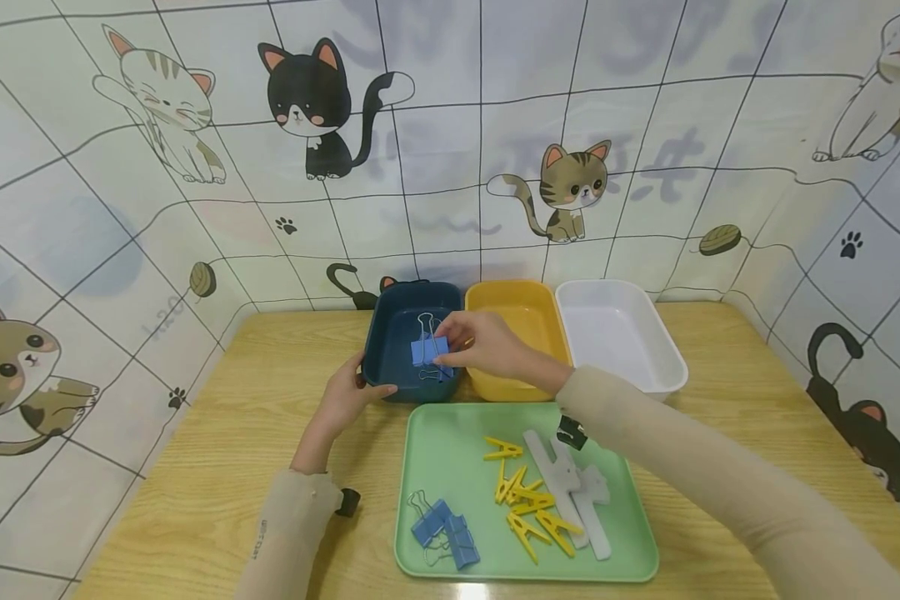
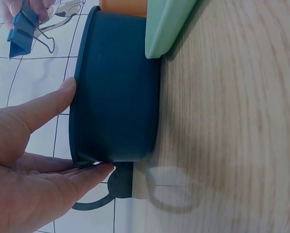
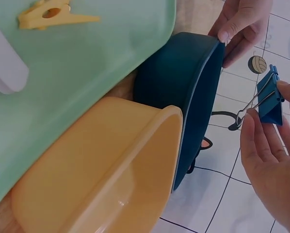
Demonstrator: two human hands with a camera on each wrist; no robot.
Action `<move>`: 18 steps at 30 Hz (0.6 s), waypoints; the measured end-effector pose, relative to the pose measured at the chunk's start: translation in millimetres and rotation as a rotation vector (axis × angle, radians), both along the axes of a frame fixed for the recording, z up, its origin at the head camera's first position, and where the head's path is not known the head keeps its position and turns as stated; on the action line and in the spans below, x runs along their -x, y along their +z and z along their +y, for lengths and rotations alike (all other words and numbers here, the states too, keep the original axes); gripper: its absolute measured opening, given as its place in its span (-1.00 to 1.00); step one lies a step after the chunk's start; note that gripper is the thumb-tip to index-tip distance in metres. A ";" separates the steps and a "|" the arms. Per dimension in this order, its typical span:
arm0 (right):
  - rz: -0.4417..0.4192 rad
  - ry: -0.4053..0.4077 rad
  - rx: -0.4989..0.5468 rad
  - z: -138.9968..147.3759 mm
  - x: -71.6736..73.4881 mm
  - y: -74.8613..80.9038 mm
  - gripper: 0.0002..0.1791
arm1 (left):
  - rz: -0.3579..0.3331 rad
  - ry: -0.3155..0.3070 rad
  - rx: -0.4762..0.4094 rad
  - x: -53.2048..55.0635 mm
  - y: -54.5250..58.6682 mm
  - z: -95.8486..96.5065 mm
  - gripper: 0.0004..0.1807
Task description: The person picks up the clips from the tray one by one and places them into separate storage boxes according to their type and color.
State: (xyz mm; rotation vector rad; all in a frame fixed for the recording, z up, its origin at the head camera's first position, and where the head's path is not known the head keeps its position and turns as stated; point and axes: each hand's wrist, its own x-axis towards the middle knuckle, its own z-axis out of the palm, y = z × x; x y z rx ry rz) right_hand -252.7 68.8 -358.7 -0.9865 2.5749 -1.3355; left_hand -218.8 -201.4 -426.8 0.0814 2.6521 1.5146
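Observation:
My right hand (image 1: 487,343) pinches a blue binder clip (image 3: 269,97) by its body between thumb and fingers, with its wire handles sticking out. The clip hangs over the dark blue bin (image 1: 393,333), where another clip (image 1: 441,372) partly shows below it. At the bin's near left corner, my left hand (image 1: 345,396) holds the rim, the thumb on the front edge and the fingers along the outer side (image 2: 94,174). Two more blue binder clips (image 1: 462,542) lie at the near left of the green tray (image 1: 450,450).
Beside the dark blue bin stand a yellow bin (image 1: 517,292) and a white bin (image 1: 615,333). Several yellow clothespins (image 1: 528,498) and white plastic clips (image 1: 562,492) lie on the tray. A wall sheet with cartoon cats (image 1: 315,100) rises behind the wooden table (image 1: 285,358).

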 end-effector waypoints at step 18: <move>-0.033 -0.079 -0.006 -14.0 25.9 6.7 -0.66 | 0.000 -0.013 -0.016 -1.5 1.8 0.1 -0.11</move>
